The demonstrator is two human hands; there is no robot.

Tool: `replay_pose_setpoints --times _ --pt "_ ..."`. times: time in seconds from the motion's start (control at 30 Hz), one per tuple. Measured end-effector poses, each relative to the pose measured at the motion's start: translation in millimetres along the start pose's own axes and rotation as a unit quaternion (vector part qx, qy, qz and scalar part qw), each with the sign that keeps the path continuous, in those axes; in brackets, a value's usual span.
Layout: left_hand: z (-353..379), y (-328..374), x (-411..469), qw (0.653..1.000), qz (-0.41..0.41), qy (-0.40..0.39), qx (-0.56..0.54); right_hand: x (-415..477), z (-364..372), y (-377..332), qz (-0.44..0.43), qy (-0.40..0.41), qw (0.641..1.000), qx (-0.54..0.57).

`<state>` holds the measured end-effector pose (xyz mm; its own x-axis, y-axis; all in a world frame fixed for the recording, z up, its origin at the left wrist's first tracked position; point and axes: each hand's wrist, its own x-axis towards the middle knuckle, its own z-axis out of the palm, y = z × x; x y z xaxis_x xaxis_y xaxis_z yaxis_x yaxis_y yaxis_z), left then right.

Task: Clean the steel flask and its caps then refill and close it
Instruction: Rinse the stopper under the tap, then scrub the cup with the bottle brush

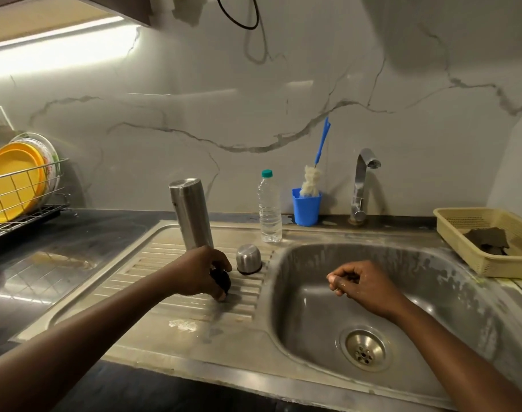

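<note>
The steel flask (pixel 190 214) stands upside down on the ribbed drainboard (pixel 152 281), left of the sink basin. A steel outer cap (pixel 248 259) rests mouth-down just right of it. My left hand (pixel 204 270) is closed around a small black inner cap (pixel 222 281), pressing it against the drainboard in front of the flask. My right hand (pixel 362 285) hovers over the sink basin (pixel 432 292), wet, fingers curled in with nothing visible in them. A plastic water bottle (pixel 270 208) with a teal lid stands behind the steel cap.
A blue cup (pixel 306 208) holding a bottle brush (pixel 316 171) sits by the tap (pixel 361 185) at the back. A beige basket (pixel 491 263) with a dark scrub pad is at the right. A dish rack (pixel 18 200) with yellow plates stands far left.
</note>
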<state>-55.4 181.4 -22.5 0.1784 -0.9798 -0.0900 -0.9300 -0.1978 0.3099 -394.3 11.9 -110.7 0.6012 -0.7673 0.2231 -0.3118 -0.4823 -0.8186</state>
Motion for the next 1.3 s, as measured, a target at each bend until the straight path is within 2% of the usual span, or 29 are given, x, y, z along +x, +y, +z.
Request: replay_pose_setpoints --times 0.17,0.27,0.37,0.47,0.67,0.83,0.97,1.17,1.3 --pt "-8 24 18 0.999 0.007 0.041 -0.019 1 0 0 0.000 -0.003 1.000 -0.005" --pt "-4 41 38 0.997 -0.005 0.070 0.009 1 0 -1 0.001 -0.003 1.000 -0.006" --pt "3 54 57 0.996 -0.046 0.043 0.065 1 0 -1 0.001 -0.001 1.000 -0.009" --pt "13 58 71 0.993 -0.092 0.007 0.076 2 1 0 0.001 -0.003 1.000 -0.010" --pt "19 60 76 0.993 -0.101 0.049 0.039 2 -2 0 -0.001 0.006 1.000 -0.012" --pt "14 95 67 0.991 -0.042 0.095 -0.084 3 -4 -1 0.003 0.033 0.999 -0.018" --pt "33 123 60 0.972 0.008 0.125 -0.199 4 -11 0 0.016 0.094 0.995 0.004" --pt "80 146 50 0.896 0.043 0.105 -0.429 6 -21 0 0.036 0.199 0.978 0.057" --pt "98 144 51 0.860 0.037 0.104 -0.498 9 -20 2 0.054 0.234 0.968 0.077"
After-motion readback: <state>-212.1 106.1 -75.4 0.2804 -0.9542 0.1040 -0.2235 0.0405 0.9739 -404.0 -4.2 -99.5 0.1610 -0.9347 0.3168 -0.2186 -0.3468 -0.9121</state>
